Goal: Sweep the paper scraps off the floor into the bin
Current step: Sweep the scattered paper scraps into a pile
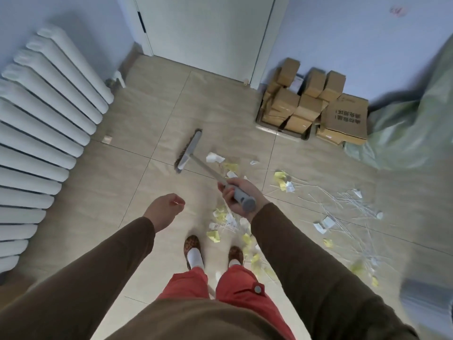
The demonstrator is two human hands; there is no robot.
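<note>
Paper scraps (284, 179), white and yellow, lie all over the floor (137, 182), mostly from 3 to 6 o'clock. The right hand (241, 195) grips the broom (188, 153) handle; its brush sits at 12 o'clock. The left hand (164, 207) hangs loosely curled, holding nothing. Brown boxes (316, 104) at 1 o'clock carry writing too blurry to read.

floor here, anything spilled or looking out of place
Yes. Yellow and white paper scraps and thin white strips are strewn across the floor tiles, from beside the feet out to the right. The broom head, held by the right hand, sits left of the mess.
</note>
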